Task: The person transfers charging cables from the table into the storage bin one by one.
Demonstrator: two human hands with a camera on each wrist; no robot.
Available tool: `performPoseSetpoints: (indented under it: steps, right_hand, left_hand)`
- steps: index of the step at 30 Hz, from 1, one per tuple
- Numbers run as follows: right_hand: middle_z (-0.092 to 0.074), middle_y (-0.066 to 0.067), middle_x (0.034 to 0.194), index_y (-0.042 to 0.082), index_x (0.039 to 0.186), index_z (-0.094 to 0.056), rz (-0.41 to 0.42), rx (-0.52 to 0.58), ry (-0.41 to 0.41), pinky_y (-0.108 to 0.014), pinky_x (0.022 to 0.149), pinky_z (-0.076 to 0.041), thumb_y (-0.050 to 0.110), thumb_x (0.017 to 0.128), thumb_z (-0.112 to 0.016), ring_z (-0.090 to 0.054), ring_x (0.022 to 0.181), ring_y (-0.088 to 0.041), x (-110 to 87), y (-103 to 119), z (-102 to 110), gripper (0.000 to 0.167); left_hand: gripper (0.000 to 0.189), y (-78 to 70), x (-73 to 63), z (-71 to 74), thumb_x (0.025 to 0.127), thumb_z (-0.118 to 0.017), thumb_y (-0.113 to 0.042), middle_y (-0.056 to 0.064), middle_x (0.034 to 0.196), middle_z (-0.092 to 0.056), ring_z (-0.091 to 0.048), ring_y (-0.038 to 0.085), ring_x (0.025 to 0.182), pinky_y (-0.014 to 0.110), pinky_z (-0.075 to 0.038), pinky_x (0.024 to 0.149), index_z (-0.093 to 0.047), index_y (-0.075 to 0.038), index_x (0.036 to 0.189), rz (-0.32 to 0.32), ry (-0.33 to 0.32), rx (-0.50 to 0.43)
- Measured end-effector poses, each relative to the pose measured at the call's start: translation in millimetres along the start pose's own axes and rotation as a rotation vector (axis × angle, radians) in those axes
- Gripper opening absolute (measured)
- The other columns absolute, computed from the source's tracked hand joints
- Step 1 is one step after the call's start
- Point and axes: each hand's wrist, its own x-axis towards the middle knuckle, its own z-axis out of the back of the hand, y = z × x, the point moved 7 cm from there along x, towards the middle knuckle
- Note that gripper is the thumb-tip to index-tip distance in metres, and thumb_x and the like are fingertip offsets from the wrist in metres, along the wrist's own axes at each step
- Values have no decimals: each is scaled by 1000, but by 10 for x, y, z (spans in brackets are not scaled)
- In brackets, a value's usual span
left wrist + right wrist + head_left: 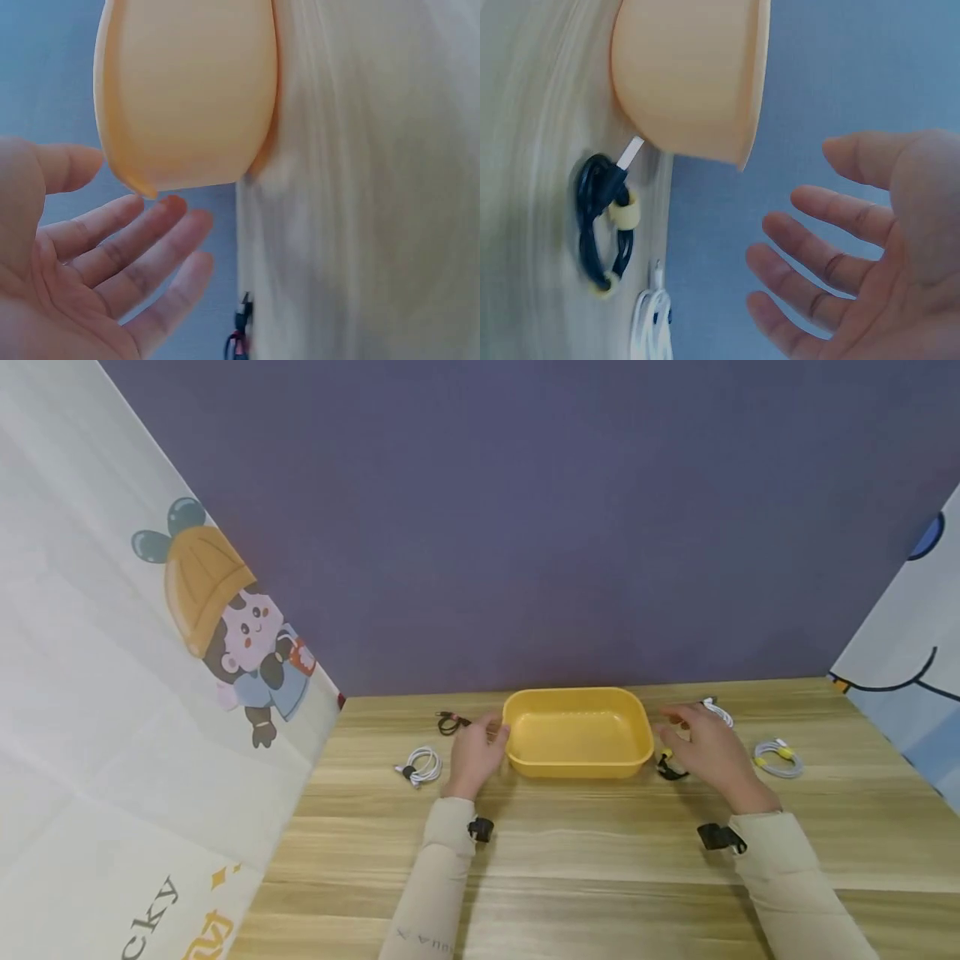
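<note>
Sleeves: two pale sleeves (427,893) reach in from the near edge, with a black strap (481,830) at the left wrist.
Left hand: the left hand (472,760) is at one short end of the tray, fingers loosely extended, thumb apart from them, grasping nothing; whether a fingertip touches the rim I cannot tell.
Right hand: the right hand (708,752) is at the opposite end, wide open with fingers spread, holding nothing and just clear of the rim.
Yellow tray: the yellow tray (577,770) sits between both hands on the table (585,852), and no contents show.
Handling: the step looks like setting or steadying the tray; it would be best to meet both short ends together, thumbs over the rim, and move it level and gently.
Left-side cables: a coiled white cable (410,772) lies to the left of the left hand; a dark cable (241,319) lies just beyond it.
Right-side cables: a black cable (592,191) with yellow ties lies under the right hand, a white cable (652,322) beyond it, a grey cable (783,772) to its right.
In the way: the black cable, near the tray's right end, could snag fingers closing there; the dark panel (577,527) beyond both hands probably limits pushing far.
</note>
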Motion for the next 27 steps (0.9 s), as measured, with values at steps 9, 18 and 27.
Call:
performPoseSetpoints:
  steps: [9, 18, 27]
  right_hand:
    - [-71, -23, 109, -4, 128, -64, -57, 8, -29, -56, 76, -55, 27, 105, -54, -68, 96, -41, -84, -289, 8, 40]
    - [-73, -27, 107, -5, 127, -64, -168, -33, 66, -51, 66, -56, 34, 106, -53, -70, 88, -42, -121, -523, -89, 46]
    - [-72, -30, 110, -7, 126, -64, -202, -45, 115, -47, 61, -56, 30, 105, -54, -72, 86, -42, -138, -676, -189, 44]
  left_hand:
    - [38, 137, -63, -112, 102, -62, -25, 14, 112, -75, -74, 24, 91, 37, -61, 80, -65, -5, 134, 78, 69, -170]
    - [40, 148, -77, -153, 104, -59, -21, 20, 117, -71, -74, 28, 85, 35, -62, 67, -61, -1, 139, 122, 141, -293]
    - [43, 221, -91, -181, 105, -58, -21, 22, 117, -72, -75, 25, 84, 34, -63, 67, -56, -3, 143, 163, 170, -353]
